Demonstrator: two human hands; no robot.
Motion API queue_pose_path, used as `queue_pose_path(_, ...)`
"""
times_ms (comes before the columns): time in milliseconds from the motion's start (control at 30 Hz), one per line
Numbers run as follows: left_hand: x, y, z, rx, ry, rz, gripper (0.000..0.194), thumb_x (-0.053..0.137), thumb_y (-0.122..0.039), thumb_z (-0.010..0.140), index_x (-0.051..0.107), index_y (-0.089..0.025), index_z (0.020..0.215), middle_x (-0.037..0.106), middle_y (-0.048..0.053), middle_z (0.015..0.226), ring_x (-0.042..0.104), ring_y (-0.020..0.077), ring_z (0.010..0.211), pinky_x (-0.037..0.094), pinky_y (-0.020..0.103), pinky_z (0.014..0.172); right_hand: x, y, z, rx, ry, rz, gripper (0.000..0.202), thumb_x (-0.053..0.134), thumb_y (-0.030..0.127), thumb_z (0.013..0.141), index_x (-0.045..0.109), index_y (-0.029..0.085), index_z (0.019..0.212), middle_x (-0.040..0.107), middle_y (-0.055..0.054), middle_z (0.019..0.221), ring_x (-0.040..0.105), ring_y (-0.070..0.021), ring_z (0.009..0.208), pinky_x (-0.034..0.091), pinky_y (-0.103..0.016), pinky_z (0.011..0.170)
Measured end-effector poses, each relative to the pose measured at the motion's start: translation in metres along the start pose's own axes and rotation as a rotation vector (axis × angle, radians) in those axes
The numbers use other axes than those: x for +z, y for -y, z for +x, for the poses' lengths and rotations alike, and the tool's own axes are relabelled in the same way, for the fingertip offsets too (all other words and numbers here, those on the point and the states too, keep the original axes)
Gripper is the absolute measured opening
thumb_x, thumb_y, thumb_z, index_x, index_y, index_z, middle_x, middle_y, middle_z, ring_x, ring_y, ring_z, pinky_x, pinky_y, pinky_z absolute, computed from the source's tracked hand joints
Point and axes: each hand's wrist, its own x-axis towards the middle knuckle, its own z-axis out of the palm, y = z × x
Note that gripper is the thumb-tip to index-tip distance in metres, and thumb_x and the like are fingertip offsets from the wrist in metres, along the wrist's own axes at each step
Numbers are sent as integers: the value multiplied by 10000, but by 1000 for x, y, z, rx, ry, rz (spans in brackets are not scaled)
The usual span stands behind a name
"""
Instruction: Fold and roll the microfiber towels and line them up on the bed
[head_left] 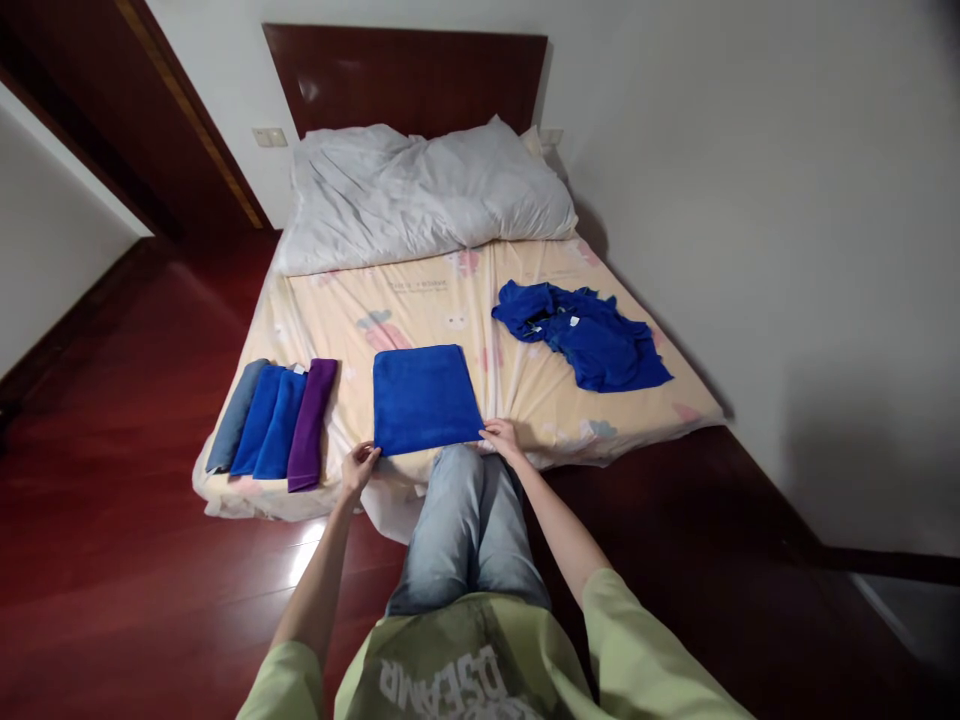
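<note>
A blue towel (pixel 426 398), folded into a flat square, lies on the bed right in front of my knees. My left hand (pixel 360 468) pinches its near left corner. At the near right corner, my right hand (pixel 499 438) has its fingers closed on the cloth. To the left sit several rolled or narrowly folded towels side by side: a grey one (pixel 238 415), two blue ones (pixel 259 418) and a purple one (pixel 311 425). A crumpled heap of blue cloths (pixel 589 335) with small white labels rests to the right.
The bed (pixel 420 300) has a yellow patterned sheet under a clear cover. A white quilt or pillow (pixel 427 195) is bunched against the dark wooden headboard (pixel 412 75). Walls stand behind and to the right; dark red floor (pixel 135 560) surrounds the near side.
</note>
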Motion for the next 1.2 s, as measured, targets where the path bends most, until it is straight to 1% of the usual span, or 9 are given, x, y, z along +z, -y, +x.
queue_pose_path(100,1,0,-3,31,-48,-37,787,706,-817,568,668,-167,1010,722,89,861,699,233,807,539,306,683,-3,4,-5,33,-33,41,313,887,460,594,708,214,668,783,-72,805,731,-255,809,579,-345,724)
queue_pose_path(233,2,-1,-7,55,-67,-52,787,710,-824,565,672,-166,994,714,89,860,674,218,752,526,307,656,-9,9,-14,37,-37,101,383,900,516,577,738,189,693,803,-111,958,742,-274,882,591,-364,773)
queue_pose_path(367,-1,-2,-14,64,-65,-45,762,700,-835,578,667,-169,947,695,81,807,641,208,698,509,309,619,-17,10,-24,52,-10,141,450,929,543,524,746,173,704,797,-120,889,744,-291,866,601,-384,770)
queue_pose_path(567,-6,-10,-20,24,4,12,753,730,-842,543,685,-177,892,708,84,775,652,222,689,480,296,556,-21,10,-29,101,25,168,479,957,497,487,745,160,754,786,-98,781,749,-267,766,627,-388,766)
queue_pose_path(700,-17,-23,-11,-20,103,66,705,836,-746,480,722,-168,867,731,73,752,670,222,694,483,279,558,-19,16,-21,147,47,156,414,972,410,508,731,164,738,770,-66,705,746,-251,703,639,-374,715)
queue_pose_path(833,-29,-40,14,-67,205,130,697,848,-720,481,772,-141,862,711,59,670,614,189,581,439,274,512,-16,26,4,159,63,135,323,946,360,580,724,174,721,782,-66,734,751,-241,731,637,-352,728)
queue_pose_path(933,-32,-53,44,-79,227,173,754,809,-759,500,794,-108,881,711,74,664,616,198,584,431,278,505,-10,34,33,145,63,113,284,925,335,605,720,178,721,787,-75,758,759,-256,782,634,-353,763)
queue_pose_path(1100,-22,-66,106,-42,154,215,688,767,-752,551,796,-130,843,761,86,772,686,239,753,470,271,584,10,40,92,108,42,60,250,895,325,630,716,193,744,802,-79,834,776,-286,902,631,-379,844)
queue_pose_path(1200,-13,-69,142,-38,86,236,608,731,-715,640,794,-145,844,756,71,744,703,249,768,483,271,603,26,40,131,95,16,20,251,862,347,636,701,200,759,806,-66,872,780,-289,946,620,-403,907)
